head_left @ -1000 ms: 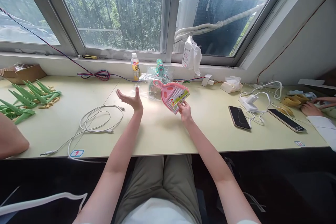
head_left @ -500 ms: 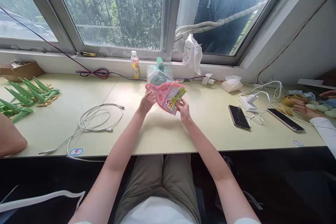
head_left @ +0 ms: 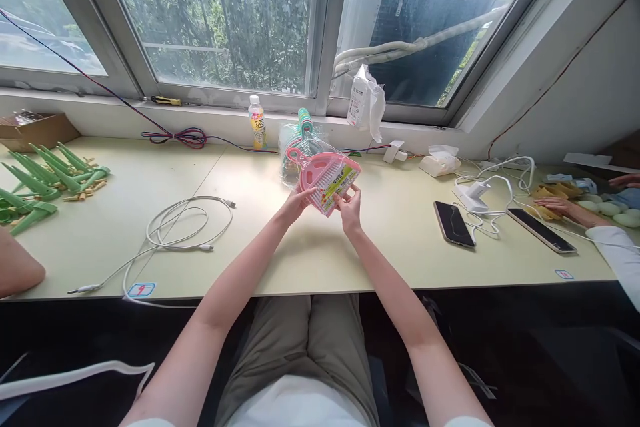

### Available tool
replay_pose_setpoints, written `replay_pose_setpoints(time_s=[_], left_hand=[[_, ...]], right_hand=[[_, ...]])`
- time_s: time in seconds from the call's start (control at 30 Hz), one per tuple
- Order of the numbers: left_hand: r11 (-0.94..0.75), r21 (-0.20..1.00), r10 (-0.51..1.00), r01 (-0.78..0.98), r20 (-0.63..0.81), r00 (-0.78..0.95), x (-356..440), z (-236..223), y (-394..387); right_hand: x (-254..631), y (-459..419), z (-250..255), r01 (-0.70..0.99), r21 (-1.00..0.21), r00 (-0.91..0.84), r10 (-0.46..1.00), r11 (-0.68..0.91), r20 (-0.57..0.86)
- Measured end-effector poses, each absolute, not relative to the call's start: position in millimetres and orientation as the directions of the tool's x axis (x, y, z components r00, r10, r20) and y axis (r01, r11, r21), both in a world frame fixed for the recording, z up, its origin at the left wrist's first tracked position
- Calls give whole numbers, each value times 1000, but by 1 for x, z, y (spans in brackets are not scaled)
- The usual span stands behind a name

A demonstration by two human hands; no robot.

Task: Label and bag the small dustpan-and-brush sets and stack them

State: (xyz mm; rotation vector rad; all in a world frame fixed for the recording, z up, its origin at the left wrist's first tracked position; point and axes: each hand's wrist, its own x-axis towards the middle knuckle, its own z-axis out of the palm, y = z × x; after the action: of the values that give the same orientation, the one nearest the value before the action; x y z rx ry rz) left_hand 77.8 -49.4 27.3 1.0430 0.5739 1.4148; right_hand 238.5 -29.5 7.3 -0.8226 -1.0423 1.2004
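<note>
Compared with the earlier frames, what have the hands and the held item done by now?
The left hand, open and apart at first, has moved right and taken hold of the pink dustpan set, now by its lower left edge. The set has shifted only slightly. The right hand still grips its lower right part; the bottle stands where it was.

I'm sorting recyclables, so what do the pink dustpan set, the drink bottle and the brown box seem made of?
Pink dustpan set: likely smooth, glossy plastic, from its even colour and rounded edges. Drink bottle: probably smooth-looking plastic, given its capped shape; glass isn't ruled out. Brown box: apparently matte cardboard, from its plain, flat sides.
</note>
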Motion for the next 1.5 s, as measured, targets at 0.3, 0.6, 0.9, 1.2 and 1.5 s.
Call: replay_pose_setpoints(time_s=[0.3,0.6,0.9,1.2,1.5], left_hand=[[-240,856,968,-458,247,-47,100,22,-55],[-404,909,873,-103,350,-338,118,11,-57],[-440,889,839,-128,356,-412,128,16,-71],[-529,843,805,-92,465,-369,128,17,-75],[-493,833,846,-250,392,-362,132,17,-71]], right_hand=[[236,-32,4,-279,-922,114,963,268,245],[235,-31,-1,-277,-916,136,956,290,261],[231,-38,5,-330,-901,115,959,282,258],[229,-43,8,-333,-903,109,962,273,251],[230,-43,11,-368,-890,160,961,270,225]])
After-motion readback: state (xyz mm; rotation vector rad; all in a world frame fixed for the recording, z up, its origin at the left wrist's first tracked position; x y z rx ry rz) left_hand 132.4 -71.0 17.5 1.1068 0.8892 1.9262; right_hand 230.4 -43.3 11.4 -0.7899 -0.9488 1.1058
